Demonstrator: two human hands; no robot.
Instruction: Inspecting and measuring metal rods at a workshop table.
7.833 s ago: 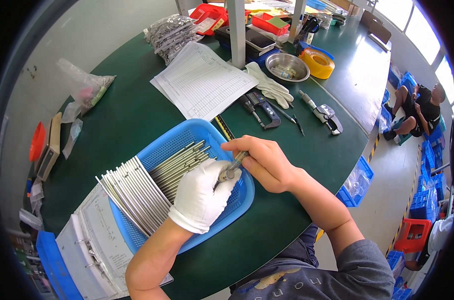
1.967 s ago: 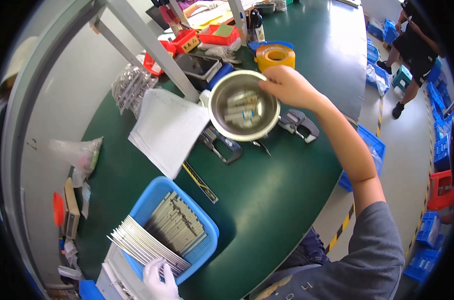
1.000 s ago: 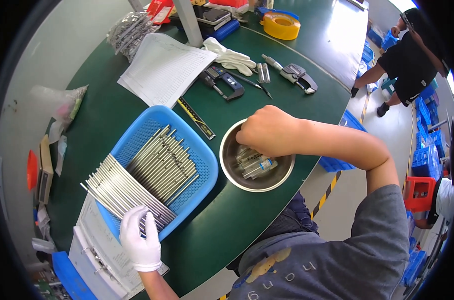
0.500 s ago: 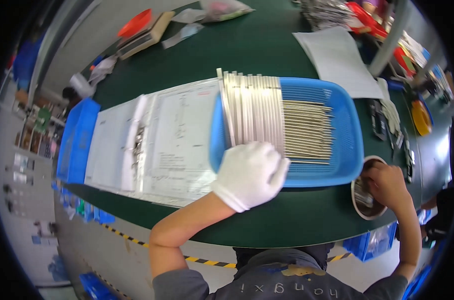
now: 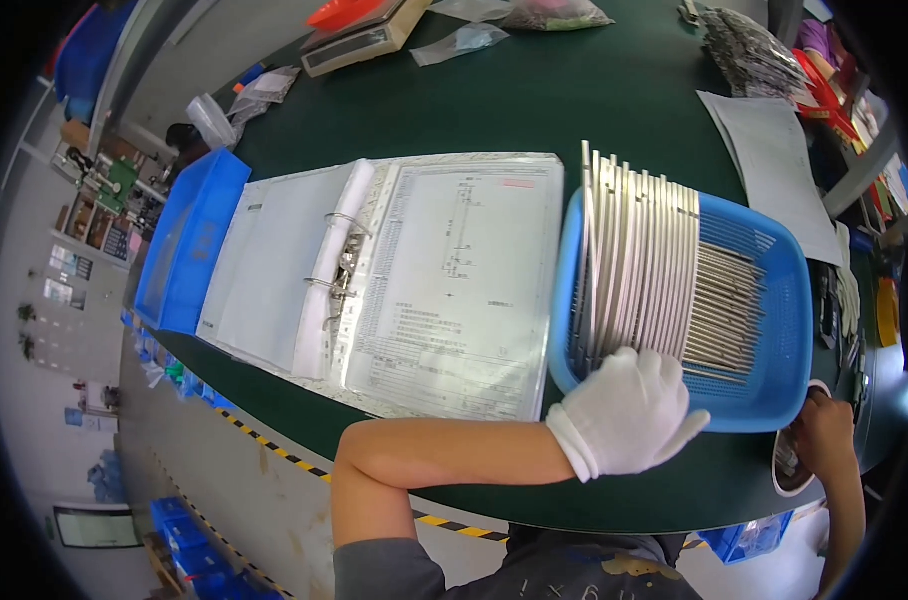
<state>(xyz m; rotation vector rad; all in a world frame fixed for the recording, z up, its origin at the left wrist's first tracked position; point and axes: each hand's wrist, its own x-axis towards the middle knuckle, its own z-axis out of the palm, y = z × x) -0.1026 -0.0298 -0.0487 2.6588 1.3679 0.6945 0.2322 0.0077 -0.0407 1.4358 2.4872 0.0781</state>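
Note:
My left hand (image 5: 630,410), in a white glove, lies at the near ends of a row of long pale metal strips (image 5: 642,255). Its thumb sticks out to the right, apart from the fingers, and it looks open. The strips rest side by side across the left part of a blue plastic basket (image 5: 789,330). Thinner metal rods (image 5: 724,310) lie in the basket to their right. My bare right hand (image 5: 826,432) reaches into a round, light-rimmed bowl (image 5: 796,488) beside the basket's near right corner. Its fingers are bent together; what they pinch is hidden.
An open ring binder (image 5: 454,290) with a drawing sheet lies left of the basket, beside a blue bin (image 5: 189,245). Paper sheets (image 5: 774,165) and a pile of bagged parts (image 5: 749,50) are at the far right. A scale (image 5: 364,40) stands at the back.
The view has swung left, so the table's things appear farther right. My left thumb has spread away from its fingers. The right hand stays at the bowl.

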